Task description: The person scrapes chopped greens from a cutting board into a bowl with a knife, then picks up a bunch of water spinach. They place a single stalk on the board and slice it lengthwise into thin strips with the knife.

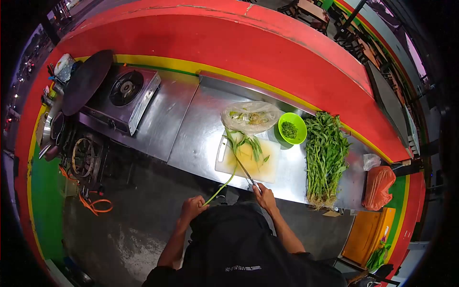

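My left hand (192,208) is closed around the lower end of a long green stalk (221,188), in front of the counter's edge. The stalk runs up to the white cutting board (264,175), where long green leaves (256,148) lie. In my right hand (264,197) is a knife (245,171), its blade angled over the board and its tip close to the stalk. Behind the board sits a clear plastic bag (252,117) with pale-rooted greens inside. A bright green bowl (300,130) beside it contains finely chopped greens (289,129).
A large bunch of leafy greens (327,158) with roots lies right of the board on the steel counter (184,134). Farther right is an orange plastic bag (379,187). At left stand a gas stove (125,89) and a dark round pan (89,82). A red wall (229,43) borders the back.
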